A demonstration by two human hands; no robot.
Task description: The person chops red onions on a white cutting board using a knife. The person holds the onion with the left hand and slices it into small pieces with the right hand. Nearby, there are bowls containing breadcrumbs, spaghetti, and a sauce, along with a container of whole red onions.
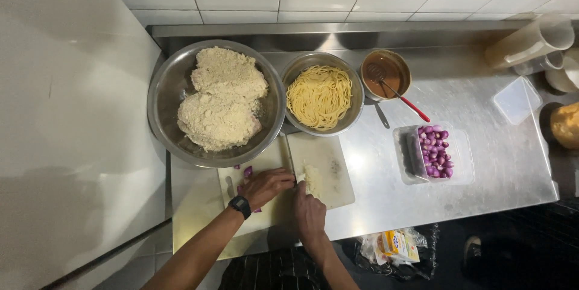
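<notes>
My left hand (265,185) rests curled on a white cutting board (329,172), with a black watch on its wrist. My right hand (308,208) grips a knife (289,154) whose blade points away from me along the board. A small pile of chopped white bits (312,178) lies just right of the blade. A few purple shallots (247,172) lie on the board by my left hand.
Behind the board stand a large steel bowl of breaded cutlets (220,97), a bowl of cooked noodles (319,96) and a bowl of brown sauce with a whisk (386,74). A clear tub of shallots (435,151) sits to the right. Plastic jugs (531,43) stand far right.
</notes>
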